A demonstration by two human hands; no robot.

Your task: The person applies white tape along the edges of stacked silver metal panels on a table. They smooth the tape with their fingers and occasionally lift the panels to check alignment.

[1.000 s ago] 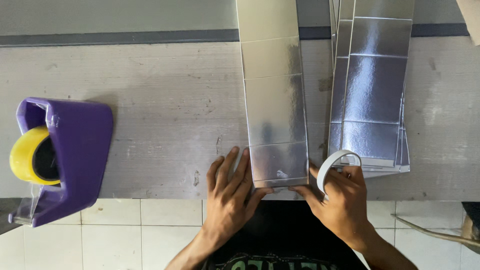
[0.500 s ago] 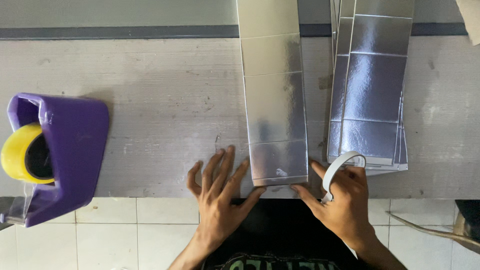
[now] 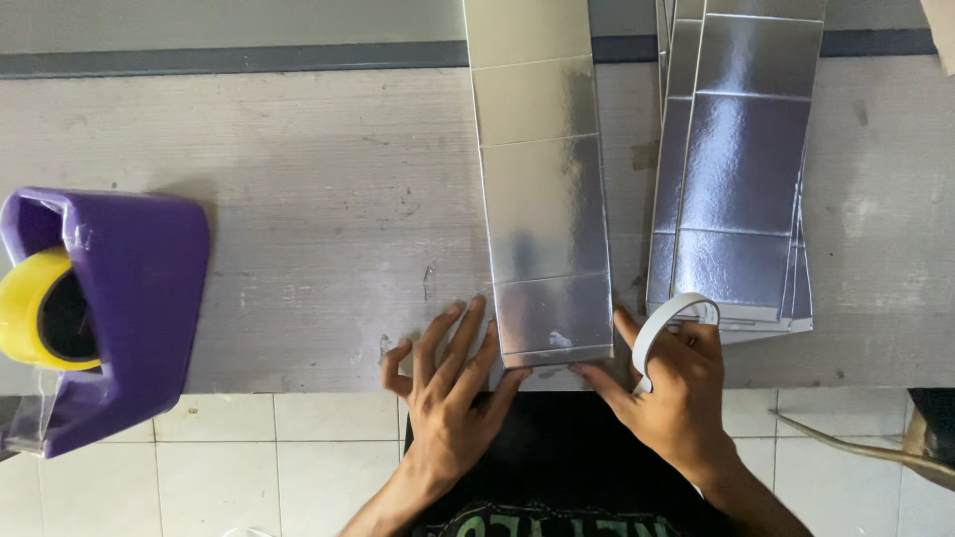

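A long silver foil-faced strip point(image 3: 545, 189), creased into panels, lies lengthwise on the grey worktop point(image 3: 298, 219). My left hand point(image 3: 448, 383) rests flat beside its near left corner, fingers spread and touching the strip's edge. My right hand point(image 3: 668, 393) is at the near right corner and holds a small white roll of tape point(image 3: 668, 323), with its index finger pressing the strip's near edge.
A stack of similar silver strips point(image 3: 741, 169) lies just right of the single strip. A purple tape dispenser point(image 3: 109, 308) with a yellow roll point(image 3: 25, 308) sits at the left edge. White floor tiles point(image 3: 249, 457) show below the worktop's front edge.
My left hand slid a little left and spread its fingers off the strip's corner. The view shifted so the dispenser sits further left. The right hand stays with the tape roll.
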